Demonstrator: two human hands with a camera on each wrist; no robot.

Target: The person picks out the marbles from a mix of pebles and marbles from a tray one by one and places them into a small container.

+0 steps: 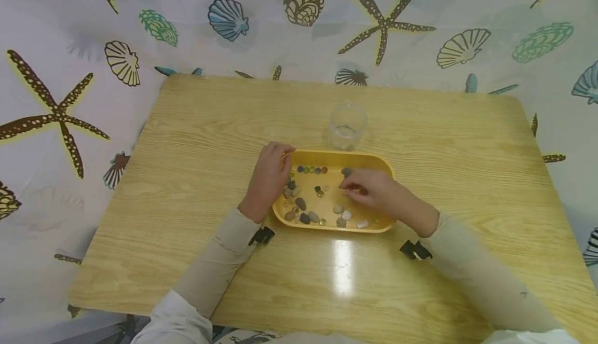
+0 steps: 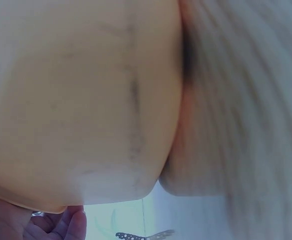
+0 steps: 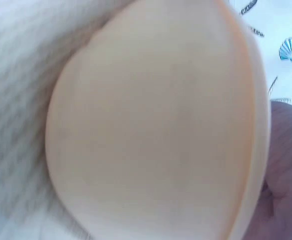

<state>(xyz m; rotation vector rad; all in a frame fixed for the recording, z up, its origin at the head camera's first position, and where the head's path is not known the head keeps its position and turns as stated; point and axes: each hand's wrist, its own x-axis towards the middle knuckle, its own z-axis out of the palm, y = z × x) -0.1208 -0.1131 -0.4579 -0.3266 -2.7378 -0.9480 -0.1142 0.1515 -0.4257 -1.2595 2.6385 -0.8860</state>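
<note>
A shallow yellow tray [image 1: 333, 229] holds stones, glass marbles and small pale pieces. My left hand [image 1: 268, 178] holds the tray's back left corner, thumb on the inner side; in the left wrist view, its curled fingers [image 2: 61, 225] show past the tray wall. My right hand [image 1: 374, 188] hovers over the tray's right half with bent fingers. Whether its fingertips pinch a small thing cannot be made out. Near the back wall, several colored marbles [image 1: 312, 169] form a row. Dark and grey stones [image 1: 304, 218] lie front left, and a white stone [image 1: 347, 215] lies front right.
A clear plastic cup [image 1: 347, 128] stands just behind the tray. The wooden table [image 1: 210, 126] reaches a hanging cloth [image 1: 266, 48] printed with shells and starfish. Dark wrist-camera mounts [image 1: 416, 250] sit under both forearms.
</note>
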